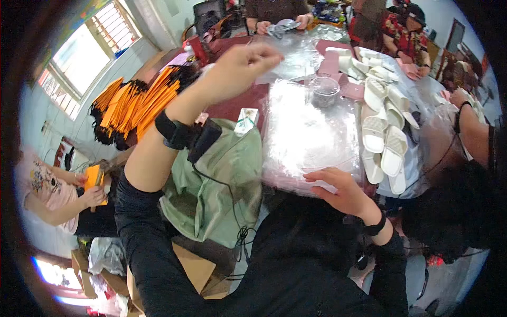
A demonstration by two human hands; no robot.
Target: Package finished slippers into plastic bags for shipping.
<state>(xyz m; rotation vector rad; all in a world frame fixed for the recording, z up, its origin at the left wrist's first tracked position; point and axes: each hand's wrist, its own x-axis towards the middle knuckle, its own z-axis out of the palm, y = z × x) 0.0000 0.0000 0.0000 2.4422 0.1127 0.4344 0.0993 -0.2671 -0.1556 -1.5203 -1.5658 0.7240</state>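
Observation:
My left hand (244,67) is raised over the far left of the dark red table (232,104), fingers drawn together toward the thumb. Clear plastic bags (296,58) lie just beyond its fingertips; whether it pinches anything is hard to make out. At the near edge of a shiny stack of clear plastic bags (301,127), my right hand (340,191) rests with fingers spread. A small round clear tub (324,91) sits on the stack's far end. Pinkish layers show along the stack's front edge.
White slippers (376,129) pile up right of the stack, beside pink pieces (351,90). Left are orange bundles (145,108), a green cloth (214,185) over the table edge and a small card (246,121). Several people work around; one person's hands (94,193) hold something orange.

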